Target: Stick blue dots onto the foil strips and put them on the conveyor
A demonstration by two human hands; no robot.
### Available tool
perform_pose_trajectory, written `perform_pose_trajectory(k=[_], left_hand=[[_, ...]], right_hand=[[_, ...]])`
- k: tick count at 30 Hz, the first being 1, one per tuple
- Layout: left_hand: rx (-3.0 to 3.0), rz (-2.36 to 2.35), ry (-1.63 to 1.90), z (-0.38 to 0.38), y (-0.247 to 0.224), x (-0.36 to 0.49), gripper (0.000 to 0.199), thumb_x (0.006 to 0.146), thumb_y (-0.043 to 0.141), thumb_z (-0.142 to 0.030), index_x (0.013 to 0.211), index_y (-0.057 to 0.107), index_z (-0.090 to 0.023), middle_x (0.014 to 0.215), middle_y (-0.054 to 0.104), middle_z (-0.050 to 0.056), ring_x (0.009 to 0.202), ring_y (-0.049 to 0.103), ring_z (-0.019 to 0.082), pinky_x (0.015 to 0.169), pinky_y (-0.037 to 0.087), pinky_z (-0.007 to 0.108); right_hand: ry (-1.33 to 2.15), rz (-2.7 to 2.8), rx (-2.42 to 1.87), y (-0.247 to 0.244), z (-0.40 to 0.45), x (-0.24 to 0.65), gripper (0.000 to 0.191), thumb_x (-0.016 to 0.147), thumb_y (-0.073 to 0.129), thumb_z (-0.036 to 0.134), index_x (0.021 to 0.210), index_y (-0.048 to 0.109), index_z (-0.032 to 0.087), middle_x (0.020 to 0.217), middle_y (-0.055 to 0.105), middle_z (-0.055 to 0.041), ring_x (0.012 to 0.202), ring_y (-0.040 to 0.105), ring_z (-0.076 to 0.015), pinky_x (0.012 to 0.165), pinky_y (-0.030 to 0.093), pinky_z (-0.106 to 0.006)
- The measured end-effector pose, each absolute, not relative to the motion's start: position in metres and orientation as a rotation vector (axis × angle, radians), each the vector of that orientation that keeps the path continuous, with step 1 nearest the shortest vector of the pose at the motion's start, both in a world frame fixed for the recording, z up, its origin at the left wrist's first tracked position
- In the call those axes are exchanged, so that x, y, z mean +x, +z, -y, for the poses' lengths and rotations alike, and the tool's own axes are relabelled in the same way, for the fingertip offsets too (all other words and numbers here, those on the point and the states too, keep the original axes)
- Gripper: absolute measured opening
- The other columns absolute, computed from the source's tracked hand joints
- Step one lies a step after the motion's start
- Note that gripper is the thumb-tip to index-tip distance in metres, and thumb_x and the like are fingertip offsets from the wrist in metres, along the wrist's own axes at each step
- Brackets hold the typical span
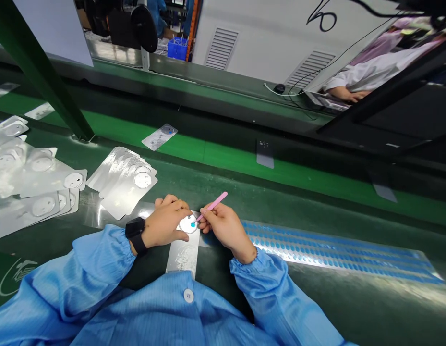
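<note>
In front of my body on the bench lies a thin silvery panel with a white, ring-edged disc near its far end. My left hand grips the panel from the left, thumb and forefinger set on either side of the disc. Pink tweezers are pinched in my right hand. Their tip meets a small blue dot on the disc; whether the tip grips or only touches the dot, I cannot tell.
To my right lies a long sheet with rows of blue dots. Fanned panels and more panel stacks lie left. Beyond runs a green belt carrying single panels. A green post stands left; a dark monitor-like object is right. Another person's hands show behind.
</note>
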State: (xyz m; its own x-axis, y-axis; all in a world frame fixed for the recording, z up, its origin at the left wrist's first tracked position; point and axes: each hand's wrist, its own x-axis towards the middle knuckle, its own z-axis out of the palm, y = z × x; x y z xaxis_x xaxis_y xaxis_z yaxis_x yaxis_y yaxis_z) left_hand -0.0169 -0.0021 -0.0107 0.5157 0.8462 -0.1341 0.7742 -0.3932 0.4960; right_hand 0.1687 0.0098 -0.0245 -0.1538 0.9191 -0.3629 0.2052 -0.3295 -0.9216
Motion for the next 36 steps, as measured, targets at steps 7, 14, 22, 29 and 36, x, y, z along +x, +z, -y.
perform_pose_trajectory(k=[7,14,22,29,36], left_hand=[[2.259,-1.328,0.202,0.002,-0.012,-0.017,0.055,0.063,0.083,-0.042,0.111,0.062,-0.026,0.117,0.06,0.004,0.111,0.042,0.029,0.083,0.03,0.041],[2.251,-1.333,0.187,0.002,-0.011,-0.017,0.056,0.063,0.083,-0.041,0.112,0.062,-0.026,0.118,0.06,0.003,0.111,0.042,0.029,0.085,0.03,0.042],[2.261,-1.335,0.189,0.003,-0.013,-0.017,0.054,0.064,0.081,-0.043,0.112,0.062,-0.027,0.118,0.06,0.004,0.11,0.042,0.029,0.085,0.03,0.042],[2.274,-1.336,0.189,0.004,-0.012,-0.018,0.056,0.063,0.083,-0.042,0.113,0.062,-0.027,0.117,0.06,0.004,0.11,0.042,0.029,0.086,0.03,0.044],[2.324,-1.321,0.177,0.007,-0.007,-0.018,0.041,0.066,0.081,-0.038,0.104,0.067,-0.028,0.121,0.057,0.006,0.112,0.041,0.03,0.085,0.03,0.045]], right_hand=[[1.572,1.25,-1.528,-0.024,-0.013,0.169,0.027,0.073,0.067,0.042,0.069,0.057,0.017,0.056,0.064,-0.0018,0.045,0.059,-0.0121,0.041,0.05,-0.021],[1.564,1.282,-1.542,-0.022,-0.013,0.168,0.023,0.076,0.064,0.037,0.068,0.057,0.017,0.054,0.063,-0.0008,0.044,0.059,-0.0117,0.042,0.05,-0.022],[1.561,1.288,-1.552,-0.021,-0.013,0.166,0.021,0.077,0.065,0.035,0.069,0.057,0.017,0.054,0.063,-0.0003,0.045,0.06,-0.0122,0.042,0.051,-0.022],[1.542,1.28,-1.594,-0.016,-0.012,0.164,0.014,0.078,0.063,0.027,0.068,0.057,0.017,0.055,0.063,0.0002,0.045,0.06,-0.0122,0.043,0.051,-0.022],[1.525,1.304,-1.602,-0.011,-0.012,0.162,0.014,0.078,0.061,0.025,0.067,0.057,0.018,0.053,0.062,0.001,0.044,0.06,-0.0117,0.043,0.05,-0.021]])
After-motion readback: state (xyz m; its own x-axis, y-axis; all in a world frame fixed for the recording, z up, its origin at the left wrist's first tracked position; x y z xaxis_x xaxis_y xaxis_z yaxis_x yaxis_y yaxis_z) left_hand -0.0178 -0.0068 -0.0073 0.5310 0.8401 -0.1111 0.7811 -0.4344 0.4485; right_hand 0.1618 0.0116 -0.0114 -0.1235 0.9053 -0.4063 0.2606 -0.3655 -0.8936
